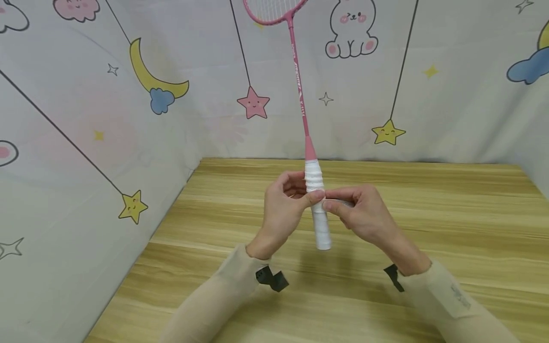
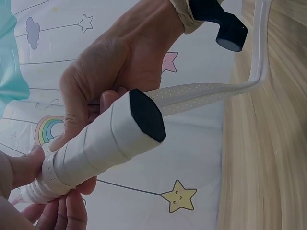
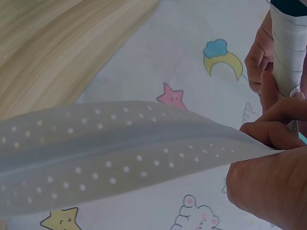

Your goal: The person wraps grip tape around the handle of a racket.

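A pink badminton racket (image 1: pixel 297 76) stands tilted above the table, its head cut off by the top of the head view. White grip tape is wound in ridges round the upper handle (image 1: pixel 314 174); smoother white wrap covers the lower handle (image 2: pixel 115 132). My left hand (image 1: pixel 283 207) holds the handle, thumb across the front and fingers behind. Beside it, my right hand (image 1: pixel 364 214) pinches the perforated grip tape (image 3: pixel 120 148) between thumb and fingers, close against the handle. The loose tape trails away from that hand toward the table. The dark butt end (image 2: pixel 147 115) faces the left wrist camera.
A wood-grain table (image 1: pixel 214 214) lies under both hands. White cloth walls (image 1: pixel 171 133) printed with stars, moons and bears rise at the back and sides. A black wrist device (image 1: pixel 272 278) sits at the left cuff, another black piece (image 1: pixel 393 277) at the right.
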`<state>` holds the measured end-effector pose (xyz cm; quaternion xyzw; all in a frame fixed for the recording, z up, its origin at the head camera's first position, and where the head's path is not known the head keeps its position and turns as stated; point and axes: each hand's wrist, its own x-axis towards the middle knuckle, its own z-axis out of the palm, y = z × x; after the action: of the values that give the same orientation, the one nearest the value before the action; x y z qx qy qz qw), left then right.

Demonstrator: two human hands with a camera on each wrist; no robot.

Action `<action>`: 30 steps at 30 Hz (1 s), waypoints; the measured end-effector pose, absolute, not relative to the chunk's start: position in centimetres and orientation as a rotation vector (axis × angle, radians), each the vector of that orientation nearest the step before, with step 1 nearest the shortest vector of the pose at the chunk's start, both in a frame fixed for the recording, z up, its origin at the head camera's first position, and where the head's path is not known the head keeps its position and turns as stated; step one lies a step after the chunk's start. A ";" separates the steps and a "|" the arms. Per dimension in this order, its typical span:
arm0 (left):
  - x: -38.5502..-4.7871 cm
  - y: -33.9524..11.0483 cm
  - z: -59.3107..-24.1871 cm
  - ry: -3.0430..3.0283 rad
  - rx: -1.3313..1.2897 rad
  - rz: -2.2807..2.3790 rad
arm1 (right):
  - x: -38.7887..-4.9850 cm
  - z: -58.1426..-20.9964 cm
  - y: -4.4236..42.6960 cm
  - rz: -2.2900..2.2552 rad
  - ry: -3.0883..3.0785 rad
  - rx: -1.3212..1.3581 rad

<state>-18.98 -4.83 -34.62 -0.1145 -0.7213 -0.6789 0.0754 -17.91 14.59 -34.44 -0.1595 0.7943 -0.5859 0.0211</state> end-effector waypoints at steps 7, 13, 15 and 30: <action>-19.1 -5.1 -34.6 -2.105 -0.314 -2.194 | -17.8 -34.2 14.7 -1.780 2.515 -0.514; -19.2 -5.3 -34.5 -2.091 -0.325 -2.243 | -17.8 -34.2 14.8 -1.784 2.532 -0.522; -19.3 -5.4 -34.5 -2.091 -0.336 -2.261 | -17.8 -34.1 14.9 -1.788 2.534 -0.507; -19.2 -5.4 -34.2 -1.952 -0.393 -2.519 | -17.8 -34.0 15.0 -1.888 2.487 -0.385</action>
<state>-19.22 -5.43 -34.25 -0.1224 -0.6075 -0.7841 -0.0346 -17.84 14.95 -34.03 -0.1223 0.7906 -0.6000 -0.0024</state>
